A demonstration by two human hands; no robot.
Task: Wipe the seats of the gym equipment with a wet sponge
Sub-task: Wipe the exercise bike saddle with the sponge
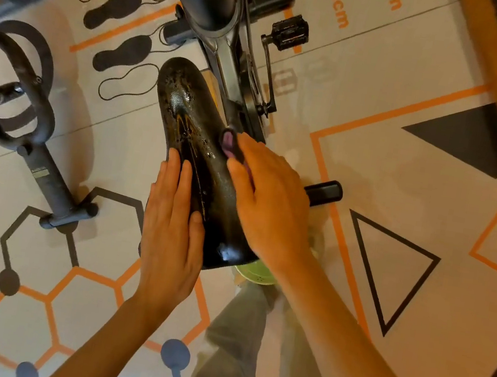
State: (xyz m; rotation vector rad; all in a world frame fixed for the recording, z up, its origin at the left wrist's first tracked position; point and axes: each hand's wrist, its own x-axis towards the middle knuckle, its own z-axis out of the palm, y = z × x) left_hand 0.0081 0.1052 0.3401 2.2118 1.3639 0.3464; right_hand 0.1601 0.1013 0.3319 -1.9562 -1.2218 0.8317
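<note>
With the left hand (172,225) flat on the wet, slick saddle (194,154) of the exercise bike, the right hand (266,197) fingers press the soft, compressible purple sponge (229,142) against its right edge.

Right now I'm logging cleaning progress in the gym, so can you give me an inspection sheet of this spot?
Surface: saddle wet, droplets toward the nose.
Job's things: purple sponge on the saddle's right edge.
Clutter: green object under the saddle's rear, unclear what.
Grips: left hand flat on the saddle's left side; right hand holds the sponge.
Cables: nothing seen.
Surroundings: pedal, second bike, patterned floor.
</note>
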